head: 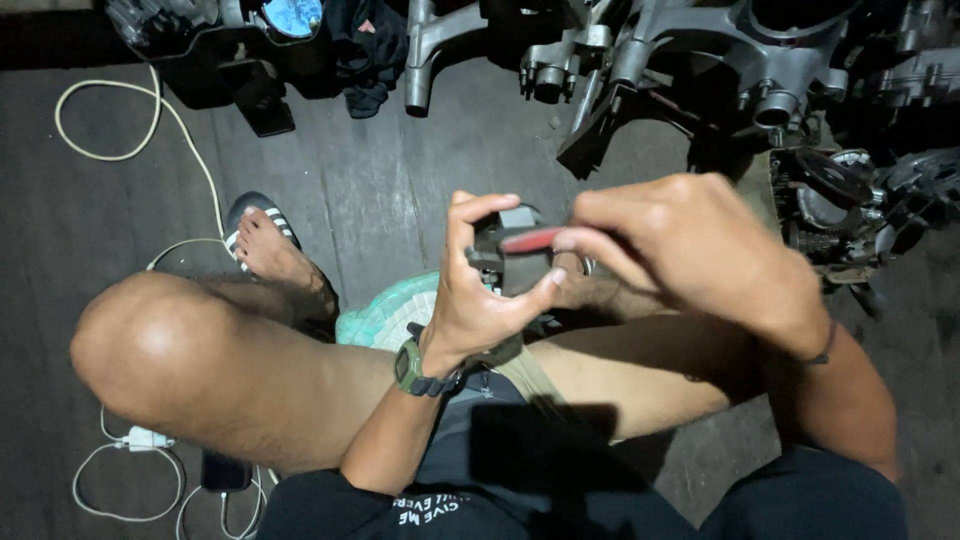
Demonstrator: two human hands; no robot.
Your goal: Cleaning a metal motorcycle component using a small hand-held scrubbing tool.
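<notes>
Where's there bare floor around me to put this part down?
Bare floor lies ahead, between the sandalled foot and the row of grey metal castings. Another patch sits far left, beyond the white cable. It is crowded at right by the engine parts, and low left by the charger and phone.

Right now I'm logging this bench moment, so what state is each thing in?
Left hand: closed around a small grey metal part, held up over the lap.
Right hand: pinching a red-handled tool, tip against the part.
Wristwatch: strapped on the left wrist.
Sandal: on the foot.
White charger: cable attached, lying on the floor.
Phone: on the floor, screen dark.
</notes>
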